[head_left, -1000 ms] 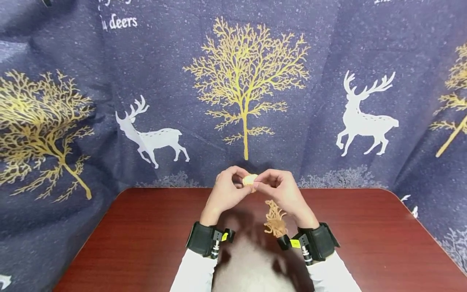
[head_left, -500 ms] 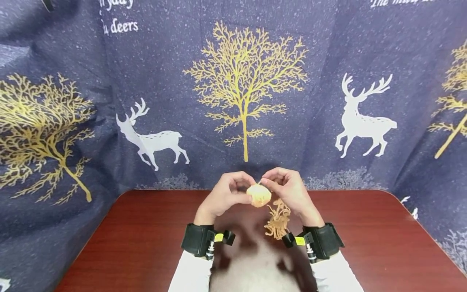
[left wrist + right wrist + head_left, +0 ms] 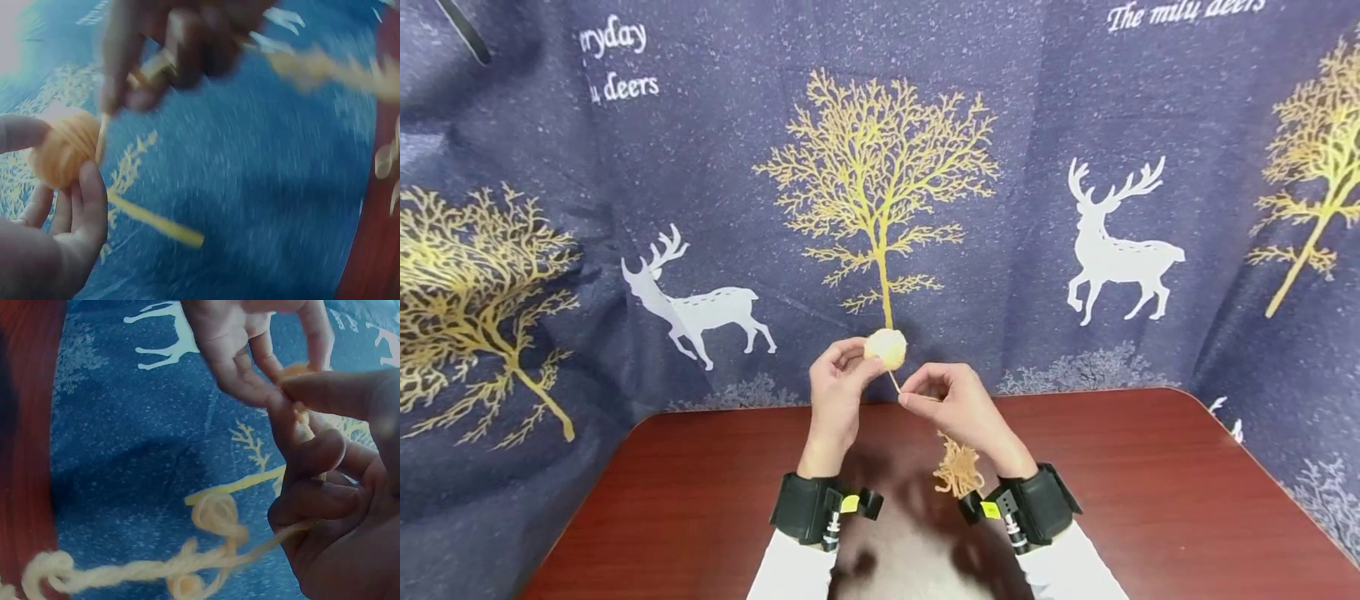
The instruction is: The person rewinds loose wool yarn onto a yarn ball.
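A pale orange ball of yarn (image 3: pixel 886 348) sits between the thumb and fingers of my left hand (image 3: pixel 837 396). From it a short strand (image 3: pixel 892 381) runs taut to my right hand (image 3: pixel 958 408), whose thumb and fingers pinch it. In the left wrist view the wound turns of the yarn ball (image 3: pixel 65 149) show clearly, while the right hand (image 3: pixel 181 44) is blurred. Past the right hand the yarn trails off as a loose, twisted tail (image 3: pixel 147 572). Below that hand is a tangled bunch of yarn (image 3: pixel 958 468); whether it touches the table cannot be told.
A reddish-brown table (image 3: pixel 700 492) lies beneath both hands. Behind it hangs a dark blue cloth (image 3: pixel 820 275) printed with gold trees and white deer. Each wrist wears a black strap (image 3: pixel 805 508) with a small camera.
The hands have drawn apart, exposing the strand between them. My left hand has tilted up and carried the ball up and left. The tangle has shifted slightly with the view.
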A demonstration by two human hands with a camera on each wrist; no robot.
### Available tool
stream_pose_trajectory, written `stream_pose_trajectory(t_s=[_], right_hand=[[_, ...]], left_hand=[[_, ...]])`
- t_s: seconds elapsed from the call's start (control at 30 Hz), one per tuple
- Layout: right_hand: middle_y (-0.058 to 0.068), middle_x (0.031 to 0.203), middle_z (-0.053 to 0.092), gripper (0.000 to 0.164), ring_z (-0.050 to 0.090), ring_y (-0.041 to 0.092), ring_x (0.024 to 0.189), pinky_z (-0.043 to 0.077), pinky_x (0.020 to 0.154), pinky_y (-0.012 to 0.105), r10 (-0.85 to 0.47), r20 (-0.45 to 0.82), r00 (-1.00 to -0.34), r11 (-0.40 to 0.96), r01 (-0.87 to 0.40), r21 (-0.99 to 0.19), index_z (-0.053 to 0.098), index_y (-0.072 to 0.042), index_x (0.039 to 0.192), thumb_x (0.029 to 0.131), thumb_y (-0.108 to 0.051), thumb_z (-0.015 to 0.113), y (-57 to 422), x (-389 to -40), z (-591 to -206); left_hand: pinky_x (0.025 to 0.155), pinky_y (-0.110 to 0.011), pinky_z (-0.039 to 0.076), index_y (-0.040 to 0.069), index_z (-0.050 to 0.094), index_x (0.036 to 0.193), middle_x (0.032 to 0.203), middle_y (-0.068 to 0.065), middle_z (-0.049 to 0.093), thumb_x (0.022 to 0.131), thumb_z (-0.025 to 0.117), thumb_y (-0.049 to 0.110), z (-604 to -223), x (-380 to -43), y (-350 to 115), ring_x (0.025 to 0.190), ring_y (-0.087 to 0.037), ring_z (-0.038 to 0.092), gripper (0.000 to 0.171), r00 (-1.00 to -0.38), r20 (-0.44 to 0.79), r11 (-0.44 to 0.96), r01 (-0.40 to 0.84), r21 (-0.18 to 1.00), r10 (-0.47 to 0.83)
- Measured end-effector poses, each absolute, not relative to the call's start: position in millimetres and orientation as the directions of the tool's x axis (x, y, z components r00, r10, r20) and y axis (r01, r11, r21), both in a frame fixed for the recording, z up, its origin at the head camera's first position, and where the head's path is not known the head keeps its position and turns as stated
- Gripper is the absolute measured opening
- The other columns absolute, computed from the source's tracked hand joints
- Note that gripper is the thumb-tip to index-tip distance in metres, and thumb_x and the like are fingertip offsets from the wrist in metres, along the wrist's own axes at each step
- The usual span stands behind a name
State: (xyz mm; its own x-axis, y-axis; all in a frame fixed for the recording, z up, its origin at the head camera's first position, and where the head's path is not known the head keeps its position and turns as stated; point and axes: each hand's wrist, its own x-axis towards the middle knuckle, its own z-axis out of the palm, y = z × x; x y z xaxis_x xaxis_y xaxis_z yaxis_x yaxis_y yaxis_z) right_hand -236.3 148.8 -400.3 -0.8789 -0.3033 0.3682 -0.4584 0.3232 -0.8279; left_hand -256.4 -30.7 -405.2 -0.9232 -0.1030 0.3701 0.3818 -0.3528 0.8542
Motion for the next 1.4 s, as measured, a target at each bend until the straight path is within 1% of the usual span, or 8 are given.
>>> stream_pose_trajectory(t_s=[0.1,0.2,0.33,0.47,0.8,1.03,1.27,1.4], right_hand=[[-0.002,0.07,0.064,0.003,0.048,0.009,0.054,0.04,0.049,0.022,-0.321,0.381,-0.867,0.339,-0.481,-0.809,0.075,-0.015,0.089,0.089,-0.014,0.078,146,-233,-397],[0.001,0.07,0.065,0.003,0.048,0.008,0.052,0.041,0.047,0.023,-0.304,0.405,-0.862,0.323,-0.493,-0.808,0.075,-0.014,0.09,0.089,-0.014,0.078,148,-231,-396],[0.005,0.07,0.066,0.006,0.051,0.009,0.051,0.042,0.044,0.024,-0.236,0.443,-0.865,0.305,-0.499,-0.811,0.075,-0.008,0.093,0.089,-0.011,0.078,154,-235,-396],[0.009,0.072,0.066,0.009,0.052,0.011,0.055,0.042,0.046,0.024,-0.161,0.46,-0.873,0.285,-0.487,-0.826,0.076,-0.005,0.095,0.089,-0.011,0.078,161,-244,-394],[0.013,0.075,0.068,0.009,0.05,0.013,0.055,0.04,0.046,0.023,-0.176,0.409,-0.895,0.251,-0.443,-0.861,0.076,-0.004,0.096,0.09,-0.01,0.078,167,-256,-404],[0.007,0.074,0.069,0.011,0.052,0.013,0.055,0.041,0.046,0.023,-0.222,0.383,-0.897,0.176,-0.423,-0.889,0.074,-0.001,0.099,0.091,-0.008,0.076,167,-262,-405],[0.006,0.078,0.072,0.01,0.054,0.008,0.056,0.043,0.049,0.02,-0.217,0.38,-0.899,0.143,-0.414,-0.899,0.072,0.004,0.099,0.089,0.002,0.072,160,-262,-411],[0.008,0.076,0.07,0.006,0.052,0.01,0.055,0.041,0.048,0.021,-0.242,0.37,-0.897,0.228,-0.424,-0.877,0.074,-0.004,0.094,0.089,-0.006,0.077,156,-260,-411]], left_hand=[[0.079,-0.033,0.061,-0.004,0.067,0.106,0.097,-0.011,0.067,0.079,0.076,-0.007,-412,-259,-36,0.087,-0.021,0.066,0.028,-0.882,0.456,-0.013,0.461,0.887,-0.121],[0.077,-0.037,0.061,0.0,0.068,0.102,0.096,-0.011,0.067,0.077,0.079,-0.001,-418,-261,-39,0.085,-0.021,0.066,0.027,-0.868,0.497,0.236,0.483,0.843,0.002],[0.073,-0.03,0.06,0.004,0.068,0.099,0.091,-0.005,0.067,0.076,0.08,0.004,-420,-262,-43,0.079,-0.017,0.066,0.026,-0.867,0.442,0.384,0.498,0.778,0.228],[0.07,-0.025,0.056,0.007,0.069,0.098,0.089,-0.002,0.067,0.076,0.08,0.004,-417,-266,-45,0.077,-0.016,0.064,0.025,-0.853,0.4,0.429,0.516,0.741,0.335],[0.08,-0.034,0.059,0.003,0.067,0.103,0.093,-0.006,0.069,0.08,0.076,0.001,-415,-269,-48,0.085,-0.014,0.065,0.025,-0.74,0.277,0.282,0.533,0.798,0.613],[0.082,-0.037,0.06,-0.008,0.065,0.106,0.095,-0.01,0.071,0.08,0.073,-0.009,-408,-270,-51,0.09,-0.018,0.068,0.028,-0.679,0.365,-0.095,0.4,0.911,0.638],[0.079,-0.027,0.058,0.008,0.069,0.1,0.097,-0.004,0.07,0.08,0.062,-0.013,-406,-265,-41,0.091,-0.016,0.065,0.029,-0.871,0.397,-0.474,0.23,0.85,0.289],[0.077,-0.027,0.06,0.001,0.068,0.102,0.095,-0.006,0.068,0.083,0.063,-0.011,-408,-264,-36,0.088,-0.016,0.066,0.024,-0.928,0.363,-0.487,0.283,0.826,0.078]])
